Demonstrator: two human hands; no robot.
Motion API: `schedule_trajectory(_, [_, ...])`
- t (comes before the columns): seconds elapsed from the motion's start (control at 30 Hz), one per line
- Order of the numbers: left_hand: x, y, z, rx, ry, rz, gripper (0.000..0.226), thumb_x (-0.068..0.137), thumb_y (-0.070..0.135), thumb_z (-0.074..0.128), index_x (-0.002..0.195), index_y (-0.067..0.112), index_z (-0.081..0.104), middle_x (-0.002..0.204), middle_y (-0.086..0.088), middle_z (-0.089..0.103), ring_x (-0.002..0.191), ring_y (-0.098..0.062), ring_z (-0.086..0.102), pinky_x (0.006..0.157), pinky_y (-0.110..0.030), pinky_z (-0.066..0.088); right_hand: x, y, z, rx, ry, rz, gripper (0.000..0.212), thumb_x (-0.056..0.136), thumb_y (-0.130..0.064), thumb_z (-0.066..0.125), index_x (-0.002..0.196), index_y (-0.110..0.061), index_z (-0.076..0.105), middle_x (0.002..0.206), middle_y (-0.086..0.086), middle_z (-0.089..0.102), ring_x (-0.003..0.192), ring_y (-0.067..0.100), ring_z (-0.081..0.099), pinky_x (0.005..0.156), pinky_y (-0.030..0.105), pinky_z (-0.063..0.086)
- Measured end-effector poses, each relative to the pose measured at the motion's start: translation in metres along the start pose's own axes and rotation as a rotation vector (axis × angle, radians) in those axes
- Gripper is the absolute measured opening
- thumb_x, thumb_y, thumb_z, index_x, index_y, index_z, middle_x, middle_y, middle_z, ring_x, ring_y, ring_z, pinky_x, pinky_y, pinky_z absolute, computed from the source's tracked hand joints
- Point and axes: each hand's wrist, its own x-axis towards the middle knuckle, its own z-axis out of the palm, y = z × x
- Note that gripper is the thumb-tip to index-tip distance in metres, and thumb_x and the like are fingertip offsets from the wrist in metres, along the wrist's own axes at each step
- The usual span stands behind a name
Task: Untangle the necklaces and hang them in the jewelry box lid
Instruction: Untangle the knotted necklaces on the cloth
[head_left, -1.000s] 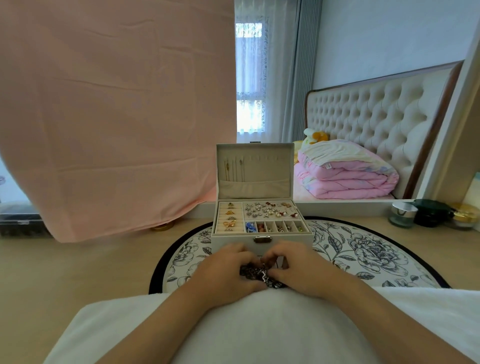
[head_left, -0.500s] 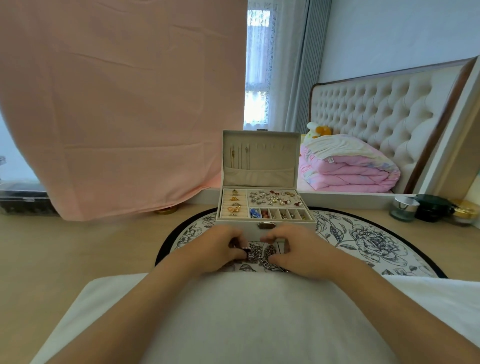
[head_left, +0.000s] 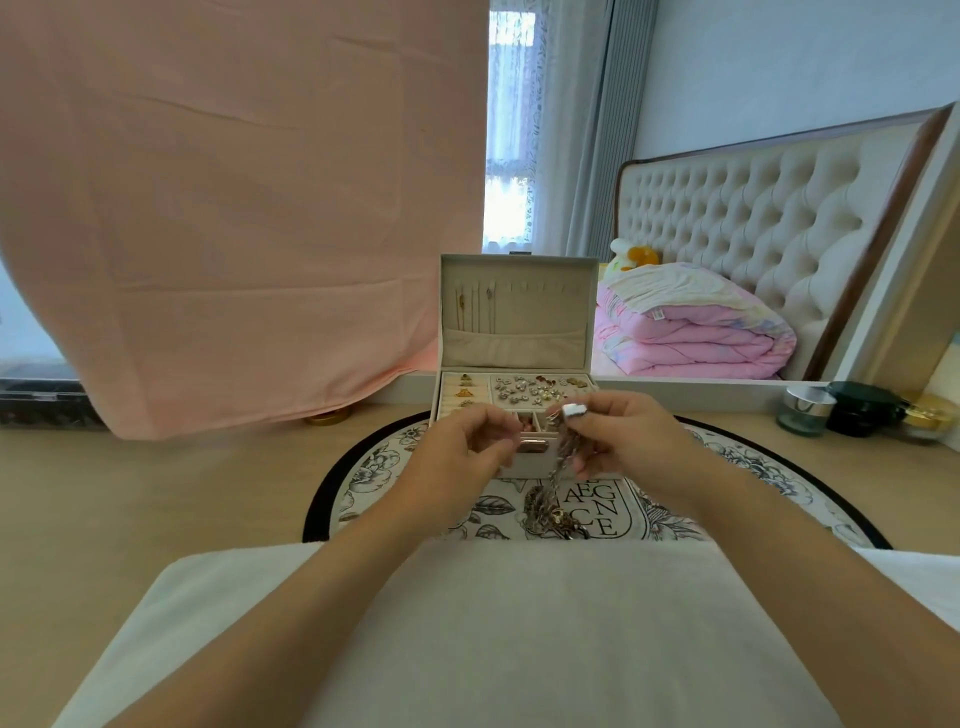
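Observation:
A beige jewelry box (head_left: 530, 465) stands open on a round floral mat (head_left: 737, 467). Its upright lid (head_left: 517, 312) has a row of hooks with a few thin chains hanging at the left. My right hand (head_left: 618, 436) is raised in front of the box and pinches the top of a tangled bunch of necklaces (head_left: 553, 499); the chains hang down from it to a clump on the mat. My left hand (head_left: 462, 452) is beside it with fingers curled; whether it pinches a strand I cannot tell.
The box tray holds rings and many small earrings (head_left: 535, 389). A pink cloth (head_left: 234, 208) hangs at the left. Small jars (head_left: 805, 410) stand at the right by the mirror frame. A white towel (head_left: 519, 623) covers my lap.
Both hands have risen from the mat to in front of the box. The necklace tangle has been lifted at one end and now hangs from my right hand.

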Motion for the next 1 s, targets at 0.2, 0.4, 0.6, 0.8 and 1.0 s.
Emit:
schedule_trajectory(0.2, [-0.006, -0.008, 0.018, 0.576, -0.431, 0.182, 0.041, 0.1, 0.019, 0.058, 0.139, 0.03, 0.058, 0.135, 0.012, 0.06, 0.121, -0.006, 0.051, 0.102, -0.016, 0.036, 0.004, -0.005, -0.021, -0.215, 0.125, 0.009, 0.027, 0.102, -0.013, 0.052, 0.091, -0.014, 0.076, 0.075, 0.01, 0.057, 0.045, 0.015, 0.046, 0.046, 0.028, 0.043])
schedule_trajectory(0.4, [-0.003, -0.007, 0.012, 0.756, -0.432, 0.2, 0.022, 0.093, 0.037, 0.066, 0.114, 0.035, 0.069, 0.109, 0.013, 0.058, 0.106, -0.007, 0.048, 0.095, -0.033, 0.048, 0.003, 0.008, -0.02, -0.412, 0.12, 0.009, 0.02, 0.099, -0.02, 0.058, 0.09, -0.019, 0.076, 0.064, -0.004, 0.059, 0.043, 0.006, 0.046, 0.042, 0.022, 0.036])
schedule_trajectory(0.6, [0.005, 0.01, -0.032, 1.062, -0.502, -0.109, 0.023, 0.092, 0.019, 0.065, 0.103, 0.038, 0.071, 0.113, 0.015, 0.065, 0.102, -0.011, 0.06, 0.091, -0.03, 0.052, 0.003, 0.017, -0.012, -0.438, -0.037, 0.074, 0.015, 0.099, -0.024, 0.06, 0.101, -0.018, 0.074, 0.074, -0.001, 0.074, 0.054, 0.013, 0.054, 0.054, 0.026, 0.042])
schedule_trajectory(0.8, [0.008, 0.012, -0.033, 1.255, -0.419, -0.085, 0.021, 0.093, 0.021, 0.057, 0.103, 0.033, 0.071, 0.107, 0.007, 0.066, 0.095, -0.017, 0.062, 0.084, -0.033, 0.057, 0.004, 0.024, -0.01, -0.589, -0.107, 0.059, 0.019, 0.101, -0.023, 0.058, 0.111, -0.027, 0.073, 0.102, -0.002, 0.074, 0.068, 0.013, 0.07, 0.057, 0.024, 0.049])
schedule_trajectory(1.0, [-0.002, 0.005, 0.016, 0.511, -0.171, 0.051, 0.034, 0.096, 0.024, 0.064, 0.129, 0.032, 0.061, 0.116, 0.017, 0.064, 0.103, 0.0, 0.059, 0.092, -0.022, 0.051, 0.006, 0.023, -0.012, -0.602, 0.023, -0.037, 0.012, 0.095, -0.02, 0.068, 0.094, -0.027, 0.078, 0.074, 0.001, 0.073, 0.064, 0.013, 0.066, 0.06, 0.029, 0.055])
